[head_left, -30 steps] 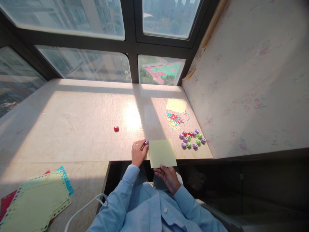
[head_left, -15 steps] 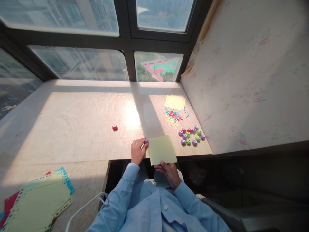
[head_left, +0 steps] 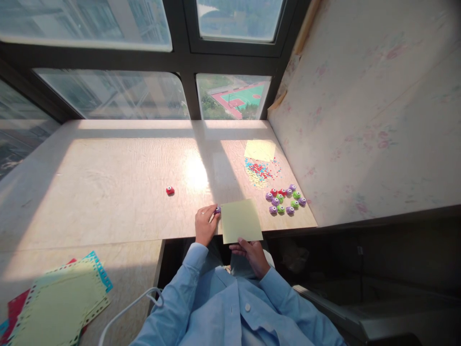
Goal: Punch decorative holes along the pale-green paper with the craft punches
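My left hand [head_left: 206,225] is closed around a small purple hole punch [head_left: 217,210] on the tabletop near its front edge. The punch sits at the left edge of a pale yellow sheet of paper [head_left: 242,221]; I cannot make out how far the paper goes into it. My right hand [head_left: 254,257] pinches the sheet's near edge between thumb and fingers, just off the front of the table. Further left on the table lies a red hole punch [head_left: 170,191].
Several purple, green and red punches [head_left: 281,209] cluster at the table's right. Behind them are scattered paper bits [head_left: 260,172] and a yellow sheet [head_left: 260,150]. Punched coloured sheets [head_left: 57,302] lie at lower left, with a white cable [head_left: 122,310] nearby. A wall [head_left: 360,120] bounds the right.
The camera view has shifted slightly. Both hands keep their grip, and the punch and the sheet stay about where they were.
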`<state>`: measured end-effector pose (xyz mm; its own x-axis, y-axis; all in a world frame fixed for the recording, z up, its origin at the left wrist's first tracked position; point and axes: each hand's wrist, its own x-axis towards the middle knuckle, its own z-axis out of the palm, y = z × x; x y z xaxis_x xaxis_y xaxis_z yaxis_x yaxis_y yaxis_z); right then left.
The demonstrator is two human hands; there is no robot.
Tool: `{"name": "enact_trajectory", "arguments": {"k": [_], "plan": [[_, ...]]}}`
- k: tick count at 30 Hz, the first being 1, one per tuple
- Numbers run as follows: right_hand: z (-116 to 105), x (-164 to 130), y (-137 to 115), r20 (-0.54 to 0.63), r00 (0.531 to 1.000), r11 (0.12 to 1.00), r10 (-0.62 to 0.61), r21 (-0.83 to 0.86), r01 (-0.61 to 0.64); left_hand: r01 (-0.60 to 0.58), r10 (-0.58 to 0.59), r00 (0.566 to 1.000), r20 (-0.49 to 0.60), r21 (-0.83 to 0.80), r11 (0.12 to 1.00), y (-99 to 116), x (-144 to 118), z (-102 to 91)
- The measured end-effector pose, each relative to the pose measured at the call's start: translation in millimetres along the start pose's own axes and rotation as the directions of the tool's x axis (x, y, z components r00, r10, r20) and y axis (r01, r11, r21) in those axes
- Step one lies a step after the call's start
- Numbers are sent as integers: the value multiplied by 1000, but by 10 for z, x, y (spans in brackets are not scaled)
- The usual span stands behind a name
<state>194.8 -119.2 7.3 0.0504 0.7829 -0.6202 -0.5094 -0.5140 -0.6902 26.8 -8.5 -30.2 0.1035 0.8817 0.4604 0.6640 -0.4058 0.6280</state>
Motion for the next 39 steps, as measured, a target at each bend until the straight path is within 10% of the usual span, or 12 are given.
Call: {"name": "enact_trajectory", "arguments": {"k": [20, 25, 28, 32, 35, 39], "plan": [[-31, 39, -25, 75, 997, 986, 23, -165, -10, 26, -31, 996, 83, 63, 998, 76, 39, -37], [-121, -27, -109, 189, 949, 926, 254, -330, -183, 32, -38, 995, 91, 65, 997, 106, 44, -57], [-233, -79, -264, 278, 895, 813, 348, -564, -141, 41, -46, 995, 91, 47, 998, 117, 30, -81], [-258, 20, -608, 294, 937, 599, -190, -721, 348, 71, -71, 995, 72, -5, 997, 111, -10, -113], [-163, 285, -797, 504, 699, 151, -507, -747, 648, 80, -78, 995, 62, -30, 996, 103, -17, -125], [-70, 689, -749, 753, 513, -277, -412, -640, 717, 79, -77, 994, 74, -19, 997, 104, 23, -127]]}}
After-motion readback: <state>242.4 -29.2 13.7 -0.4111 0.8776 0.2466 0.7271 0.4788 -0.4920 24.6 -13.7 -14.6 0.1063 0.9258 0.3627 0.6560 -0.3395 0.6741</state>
